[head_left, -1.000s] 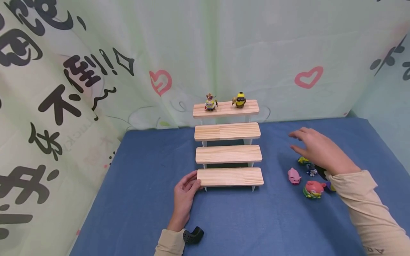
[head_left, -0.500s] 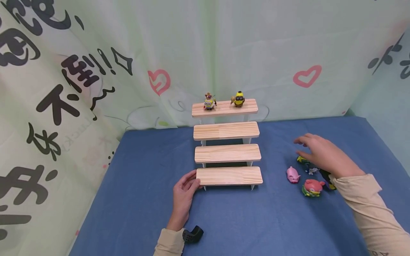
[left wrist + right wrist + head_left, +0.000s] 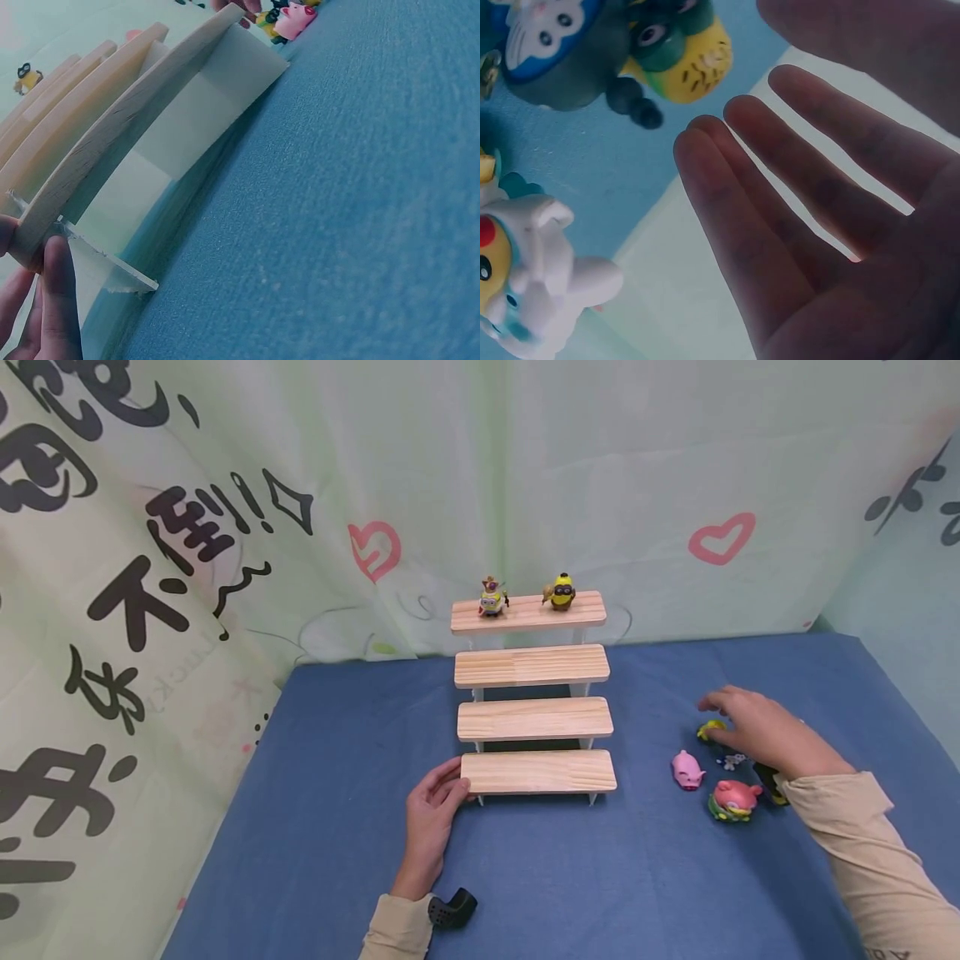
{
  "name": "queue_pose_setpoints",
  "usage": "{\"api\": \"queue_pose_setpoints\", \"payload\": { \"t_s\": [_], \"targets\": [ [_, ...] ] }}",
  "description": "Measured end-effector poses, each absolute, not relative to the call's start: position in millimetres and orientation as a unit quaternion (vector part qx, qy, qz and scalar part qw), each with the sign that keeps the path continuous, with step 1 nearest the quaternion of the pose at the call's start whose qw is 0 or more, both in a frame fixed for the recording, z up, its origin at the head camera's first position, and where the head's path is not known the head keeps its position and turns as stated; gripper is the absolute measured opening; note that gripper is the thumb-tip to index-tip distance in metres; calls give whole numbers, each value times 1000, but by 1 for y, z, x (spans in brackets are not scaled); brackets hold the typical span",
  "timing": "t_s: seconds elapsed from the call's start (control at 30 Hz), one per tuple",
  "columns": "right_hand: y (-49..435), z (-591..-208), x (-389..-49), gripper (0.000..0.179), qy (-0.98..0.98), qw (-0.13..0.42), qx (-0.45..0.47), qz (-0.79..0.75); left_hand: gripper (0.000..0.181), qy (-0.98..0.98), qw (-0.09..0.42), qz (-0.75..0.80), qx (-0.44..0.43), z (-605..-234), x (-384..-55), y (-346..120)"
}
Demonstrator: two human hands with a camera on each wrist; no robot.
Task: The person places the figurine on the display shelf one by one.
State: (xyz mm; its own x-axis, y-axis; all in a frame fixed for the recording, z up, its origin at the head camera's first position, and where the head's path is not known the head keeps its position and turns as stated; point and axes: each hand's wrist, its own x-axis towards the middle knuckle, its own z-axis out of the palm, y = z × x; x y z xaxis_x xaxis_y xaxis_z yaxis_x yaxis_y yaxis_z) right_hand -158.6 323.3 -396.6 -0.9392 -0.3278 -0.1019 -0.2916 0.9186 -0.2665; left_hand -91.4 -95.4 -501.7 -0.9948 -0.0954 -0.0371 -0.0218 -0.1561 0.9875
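Observation:
My left hand (image 3: pixel 433 827) pinches the left end of the lowest board of a stepped wooden display stand (image 3: pixel 538 772); in the left wrist view thumb and fingers (image 3: pixel 60 277) lie around the board's end. My right hand (image 3: pixel 768 735) hovers at the right over a group of toy figures, holding nothing. In the right wrist view its fingers (image 3: pixel 727 217) are extended and spread. Close by them are a yellow-and-green figure (image 3: pixel 697 64), a dark blue figure with a white face (image 3: pixel 562 60) and a white figure with a yellow face (image 3: pixel 547 277).
Two yellow minion figures (image 3: pixel 492 599) stand on the stand's top board. Left of the right hand lie a pink pig (image 3: pixel 686 770) and a red-pink figure with a green base (image 3: pixel 733 800). A blue cloth (image 3: pixel 337 793) covers the table; a printed curtain (image 3: pixel 615 485) hangs behind.
My right hand has moved down and slightly right, lower over the toy figures, its fingertips now near the yellow one. The left hand keeps its hold on the lowest board.

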Motion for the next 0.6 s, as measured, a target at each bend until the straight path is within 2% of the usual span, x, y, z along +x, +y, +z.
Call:
{"api": "queue_pose_setpoints", "payload": {
  "t_s": [0.6],
  "targets": [
    [329,-405,-169,29,972,111,-159,-134,41,-648,23,-760,46,-503,-93,-96]
  ]
}}
